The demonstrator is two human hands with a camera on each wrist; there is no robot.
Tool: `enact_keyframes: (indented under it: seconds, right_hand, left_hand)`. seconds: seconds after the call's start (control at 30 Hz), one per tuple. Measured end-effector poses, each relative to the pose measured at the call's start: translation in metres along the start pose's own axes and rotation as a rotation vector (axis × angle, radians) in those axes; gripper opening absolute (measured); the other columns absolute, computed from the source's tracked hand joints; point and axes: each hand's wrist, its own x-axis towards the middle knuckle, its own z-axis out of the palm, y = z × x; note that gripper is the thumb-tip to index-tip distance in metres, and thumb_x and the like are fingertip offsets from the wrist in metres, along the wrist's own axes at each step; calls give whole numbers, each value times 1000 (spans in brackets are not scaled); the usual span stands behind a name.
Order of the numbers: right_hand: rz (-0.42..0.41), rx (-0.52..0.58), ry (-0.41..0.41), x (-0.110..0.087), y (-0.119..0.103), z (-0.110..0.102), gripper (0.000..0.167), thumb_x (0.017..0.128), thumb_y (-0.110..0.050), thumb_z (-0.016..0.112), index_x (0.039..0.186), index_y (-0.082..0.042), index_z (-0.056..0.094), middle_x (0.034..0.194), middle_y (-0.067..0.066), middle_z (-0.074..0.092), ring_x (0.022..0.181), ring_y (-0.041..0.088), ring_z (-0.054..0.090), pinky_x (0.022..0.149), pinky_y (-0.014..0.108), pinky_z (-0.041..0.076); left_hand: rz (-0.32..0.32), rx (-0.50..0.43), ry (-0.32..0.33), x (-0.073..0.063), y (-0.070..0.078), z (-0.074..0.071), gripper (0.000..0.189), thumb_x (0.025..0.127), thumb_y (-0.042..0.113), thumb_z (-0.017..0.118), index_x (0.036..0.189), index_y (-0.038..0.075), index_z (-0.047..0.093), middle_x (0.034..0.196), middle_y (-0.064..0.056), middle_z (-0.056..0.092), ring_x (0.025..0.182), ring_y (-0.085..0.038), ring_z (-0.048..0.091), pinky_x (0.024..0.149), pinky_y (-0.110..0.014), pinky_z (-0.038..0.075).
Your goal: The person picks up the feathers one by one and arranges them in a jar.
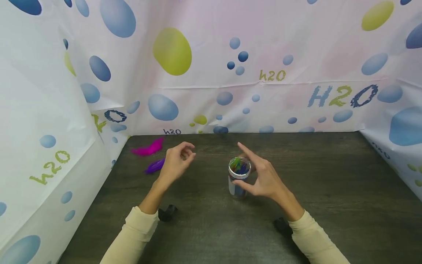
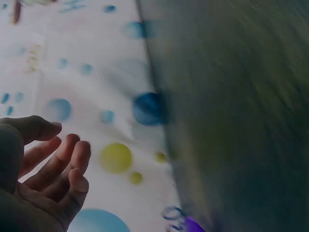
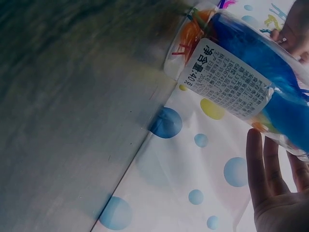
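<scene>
A clear open-topped jar (image 1: 238, 183) stands on the dark table, packed with green and blue feathers (image 1: 240, 167); the right wrist view also shows orange in it. My right hand (image 1: 267, 178) is spread around the jar's right side, thumb in front and fingers behind, largely straight. In the right wrist view its fingertips lie at the jar's wall; whether they press it I cannot tell. My left hand (image 1: 176, 161) hovers left of the jar, fingers loosely bent and holding nothing. Close behind it lie a purple feather (image 1: 155, 166) and a magenta feather (image 1: 149, 147).
The jar bears a white printed label (image 3: 227, 79). A white sheet with blue and yellow-green spots (image 1: 204, 106) rises along the table's back and both sides. Black pieces (image 1: 167, 213) show at both wrists.
</scene>
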Motion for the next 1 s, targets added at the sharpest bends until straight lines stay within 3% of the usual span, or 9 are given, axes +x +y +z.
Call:
enact_keyframes:
  seconds: [0.17, 0.4, 0.57, 0.83, 1.0]
  right_hand:
    - [-9, -22, 11, 0, 1, -1, 95, 88, -44, 82, 161, -6, 35, 118, 16, 70, 89, 23, 71, 59, 37, 61]
    - [-15, -10, 7, 1, 1, 0, 94, 90, -50, 78, 160, -5, 35, 117, 16, 71, 88, 24, 72, 59, 37, 62]
    - [-24, -9, 15, 3, 1, -1, 94, 91, -55, 74, 159, -3, 36, 116, 16, 71, 88, 24, 71, 59, 36, 61]
    - [-7, -10, 13, 4, 0, -4, 94, 89, -49, 80, 160, -6, 36, 117, 15, 71, 90, 24, 71, 61, 33, 61]
    - [11, -4, 2, 3, 0, -2, 96, 86, -40, 84, 161, -8, 34, 118, 15, 70, 92, 23, 71, 62, 34, 62]
  left_hand:
    - [-38, 58, 27, 0, -27, -6, 14, 91, -6, 71, 105, -8, 70, 79, -11, 68, 66, -19, 63, 63, -23, 53]
    - [-115, 87, 73, -3, -53, -17, 17, 89, -9, 70, 105, -13, 69, 80, -16, 68, 65, -23, 61, 60, -18, 49]
    - [-140, 134, 76, -2, -67, -23, 14, 87, -9, 69, 101, -12, 70, 79, -17, 68, 67, -26, 63, 63, -26, 52]
    - [-240, 209, 78, 3, -87, -31, 15, 89, -5, 66, 102, -11, 69, 82, -19, 70, 74, -33, 69, 73, -48, 60]
    - [-290, 214, 98, 5, -99, -37, 16, 90, -4, 64, 103, -11, 69, 84, -20, 71, 76, -34, 70, 74, -48, 60]
